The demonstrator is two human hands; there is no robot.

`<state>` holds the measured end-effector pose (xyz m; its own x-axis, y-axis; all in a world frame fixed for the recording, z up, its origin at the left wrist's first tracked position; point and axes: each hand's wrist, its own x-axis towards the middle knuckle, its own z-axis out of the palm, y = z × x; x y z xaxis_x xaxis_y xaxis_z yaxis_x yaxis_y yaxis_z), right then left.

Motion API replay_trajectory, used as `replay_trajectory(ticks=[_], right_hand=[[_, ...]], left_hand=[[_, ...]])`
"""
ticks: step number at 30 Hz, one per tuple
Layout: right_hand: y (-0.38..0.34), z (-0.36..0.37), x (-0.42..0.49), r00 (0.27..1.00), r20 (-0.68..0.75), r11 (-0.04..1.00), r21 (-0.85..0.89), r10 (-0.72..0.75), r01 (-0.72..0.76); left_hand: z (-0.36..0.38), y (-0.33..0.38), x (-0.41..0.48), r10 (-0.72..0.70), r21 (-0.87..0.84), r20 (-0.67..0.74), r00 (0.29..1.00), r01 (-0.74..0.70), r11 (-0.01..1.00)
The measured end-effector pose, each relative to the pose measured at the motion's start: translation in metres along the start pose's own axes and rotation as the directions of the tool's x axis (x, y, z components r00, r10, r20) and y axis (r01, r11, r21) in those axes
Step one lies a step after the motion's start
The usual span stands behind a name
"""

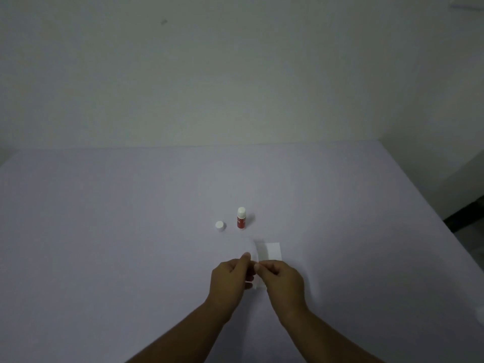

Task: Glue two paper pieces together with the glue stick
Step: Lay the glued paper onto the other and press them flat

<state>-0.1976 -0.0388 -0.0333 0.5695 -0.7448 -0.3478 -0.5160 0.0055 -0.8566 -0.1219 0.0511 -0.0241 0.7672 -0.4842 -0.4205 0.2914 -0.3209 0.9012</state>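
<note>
Both hands, left and right, fingers pinched on a paper; second paper flat mid-bench, glue and cap beyond.

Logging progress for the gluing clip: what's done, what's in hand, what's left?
Done: cap is off, lying left of the upright glue stick. In hand: left hand and right hand pinch a paper piece together beside the second paper piece on the table. Whether glue is on is unclear. Left: join and press, recap.
</note>
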Motion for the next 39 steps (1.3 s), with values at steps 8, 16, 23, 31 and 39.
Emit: replay_trajectory(ticks=[8,16,23,31,39], right_hand=[[0.008,-0.027,0.02,0.99,-0.013,0.975,0.177,0.141,-0.137],[0.027,-0.042,0.044,0.971,0.032,0.955,0.173,0.238,-0.24],[0.038,-0.041,0.063,0.975,0.018,0.973,-0.065,0.223,-0.222],[0.039,-0.036,0.071,0.983,0.017,0.958,-0.225,0.185,-0.177],[0.039,-0.034,0.074,0.98,0.023,0.935,-0.304,0.2,-0.183]], left_hand=[[0.001,-0.004,0.02,-0.043,0.148,-0.09,0.995,0.056,0.987],[0.005,-0.017,0.041,-0.231,0.183,0.011,0.973,0.226,0.957],[0.018,-0.026,0.051,-0.212,0.366,-0.067,0.975,0.222,0.904],[0.022,-0.029,0.058,-0.215,0.429,-0.112,0.97,0.243,0.87],[0.023,-0.03,0.062,-0.213,0.475,-0.141,0.967,0.254,0.842]])
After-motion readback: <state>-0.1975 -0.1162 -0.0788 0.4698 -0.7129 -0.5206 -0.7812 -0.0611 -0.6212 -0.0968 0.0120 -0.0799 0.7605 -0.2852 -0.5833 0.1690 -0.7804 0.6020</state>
